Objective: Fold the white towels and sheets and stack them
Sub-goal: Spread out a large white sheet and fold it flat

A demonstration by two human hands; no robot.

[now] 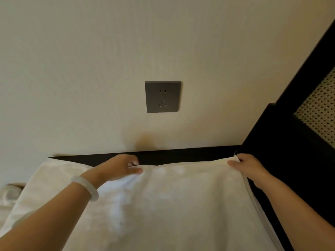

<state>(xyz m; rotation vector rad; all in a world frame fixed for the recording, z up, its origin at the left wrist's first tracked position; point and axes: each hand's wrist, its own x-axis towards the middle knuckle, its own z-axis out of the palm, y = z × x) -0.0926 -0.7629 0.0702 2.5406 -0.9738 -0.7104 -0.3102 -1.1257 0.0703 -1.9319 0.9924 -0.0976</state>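
Note:
A white towel (172, 200) lies spread over a dark surface and fills the lower part of the head view. My left hand (119, 167) pinches the towel's far edge near its middle, thumb on top and fingers curled under. My right hand (248, 165) grips the far right corner of the towel, where the cloth lies doubled along the right side. Both arms reach forward over the cloth. A pale bangle sits on my left wrist.
The dark tabletop (181, 155) shows as a strip against the beige wall. A grey wall socket (162, 96) sits above it. A black frame with a woven cane panel (319, 113) stands at the right. More white cloth (9, 200) lies at the left edge.

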